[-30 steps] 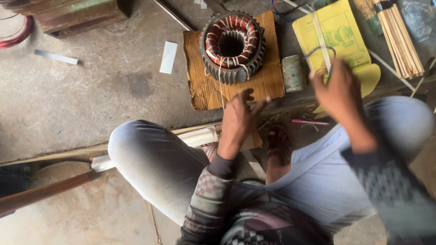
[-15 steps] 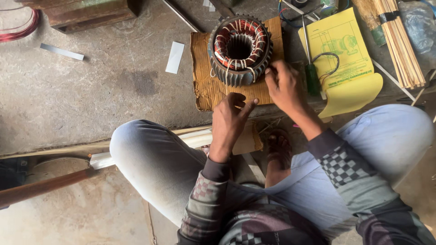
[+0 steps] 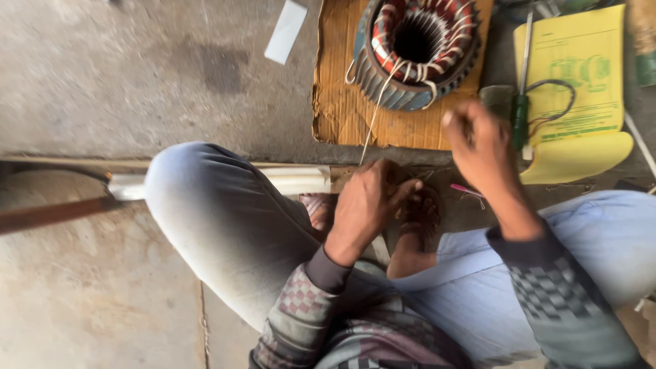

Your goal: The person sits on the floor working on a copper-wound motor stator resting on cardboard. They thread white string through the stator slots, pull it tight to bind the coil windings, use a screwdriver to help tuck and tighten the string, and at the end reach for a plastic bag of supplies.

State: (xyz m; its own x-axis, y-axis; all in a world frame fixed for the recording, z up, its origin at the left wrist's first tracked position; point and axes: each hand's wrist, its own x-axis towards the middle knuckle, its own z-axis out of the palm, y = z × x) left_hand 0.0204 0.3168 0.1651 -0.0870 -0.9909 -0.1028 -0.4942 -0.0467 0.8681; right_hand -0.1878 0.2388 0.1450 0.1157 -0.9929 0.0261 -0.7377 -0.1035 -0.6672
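Thread first: a thin pale lacing cord (image 3: 374, 113) runs from the round grey motor stator with red-brown copper windings (image 3: 418, 51) down and toward you to your left hand (image 3: 369, 205). Its long axis is a nearly straight, slightly slanted line, top end at the stator's near rim, bottom end at your fingertips. The stator sits on a brown cardboard sheet (image 3: 342, 102) on the concrete floor (image 3: 137, 68), ahead of your knees.

Your left hand is the nearer one to the cord: its grip looks pinched closed on the lower end, fingers curled, wrist bent down over your sandalled foot (image 3: 418, 219). Your right hand (image 3: 482, 143) is raised just right of the stator's near edge, knuckles up and blurred; its grip is curled, but you cannot tell whether it holds anything. Beside it lies a green-handled screwdriver (image 3: 523, 109) on a yellow printed paper sheet (image 3: 581, 89).
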